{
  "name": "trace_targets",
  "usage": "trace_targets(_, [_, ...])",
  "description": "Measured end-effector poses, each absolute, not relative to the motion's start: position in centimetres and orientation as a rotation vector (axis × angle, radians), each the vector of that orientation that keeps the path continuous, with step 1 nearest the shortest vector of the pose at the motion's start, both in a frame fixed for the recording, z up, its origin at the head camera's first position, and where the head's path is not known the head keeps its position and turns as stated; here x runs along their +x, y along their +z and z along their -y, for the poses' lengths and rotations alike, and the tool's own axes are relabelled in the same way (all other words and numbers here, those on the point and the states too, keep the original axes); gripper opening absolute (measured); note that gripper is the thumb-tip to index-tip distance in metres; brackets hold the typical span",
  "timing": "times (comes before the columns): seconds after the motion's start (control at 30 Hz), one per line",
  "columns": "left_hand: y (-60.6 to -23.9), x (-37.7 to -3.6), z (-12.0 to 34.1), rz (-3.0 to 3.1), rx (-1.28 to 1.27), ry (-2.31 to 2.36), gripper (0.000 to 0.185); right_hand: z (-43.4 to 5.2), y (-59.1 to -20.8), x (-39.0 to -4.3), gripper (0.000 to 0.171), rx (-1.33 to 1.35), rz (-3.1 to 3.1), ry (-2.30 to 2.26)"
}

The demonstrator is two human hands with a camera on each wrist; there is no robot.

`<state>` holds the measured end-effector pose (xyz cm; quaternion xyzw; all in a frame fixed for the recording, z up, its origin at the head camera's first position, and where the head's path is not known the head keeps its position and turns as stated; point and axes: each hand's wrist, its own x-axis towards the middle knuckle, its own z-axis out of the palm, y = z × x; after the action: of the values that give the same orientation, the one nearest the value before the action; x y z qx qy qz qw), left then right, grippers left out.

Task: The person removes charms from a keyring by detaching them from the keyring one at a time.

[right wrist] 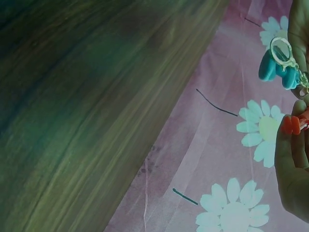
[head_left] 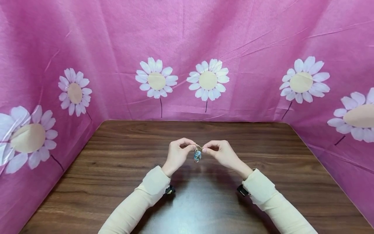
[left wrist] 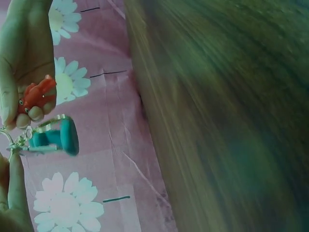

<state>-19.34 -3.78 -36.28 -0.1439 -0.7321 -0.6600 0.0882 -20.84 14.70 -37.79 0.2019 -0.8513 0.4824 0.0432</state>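
Both hands pinch the keychain (head_left: 197,155) between them: left hand (head_left: 178,153), right hand (head_left: 220,152). Better keep the ring steady, charms hanging free below the fingers.

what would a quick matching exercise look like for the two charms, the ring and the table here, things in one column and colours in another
Things:
1. charm hanging between the hands
2. charm against the left hand's fingers
3. key ring
4. table

Colours:
A. dark brown wood grain
B. teal
C. silvery metal
D. red-orange

Pairs: 1-B, 2-D, 3-C, 4-A

Both the left hand and the right hand pinch the small keychain above the table.
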Motion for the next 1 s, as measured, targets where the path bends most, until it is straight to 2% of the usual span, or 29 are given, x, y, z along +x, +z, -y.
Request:
trace_targets(0.13, [-36.4, -19.5, 3.6, 2.146, -0.348, -2.072, 0.01, -14.2, -36.5, -20.1, 0.009, 0.608, 2.612, 1.457])
trace_targets(0.33, [-38.5, -20.7, 2.9, 1.941, -0.226, -2.411, 0.018, -14.8, -37.5, -20.8, 0.008, 0.645, 2.582, 1.462])
trace_targets(0.47, [-38.8, -20.9, 2.7, 1.913, -0.212, -2.446, 0.018, -15.0, -37.6, -21.0, 0.008, 0.651, 2.57, 1.432])
trace_targets(0.83, [-39.1, -21.4, 3.0, 2.167, -0.539, -2.125, 0.012, -15.3, -36.8, -20.6, 0.004, 0.642, 2.468, 1.318])
trace_targets(1.0, [-39.3, -21.5, 3.3, 2.265, -0.617, -2.058, 0.016, -15.3, -37.0, -20.5, 0.005, 0.645, 2.487, 1.344])
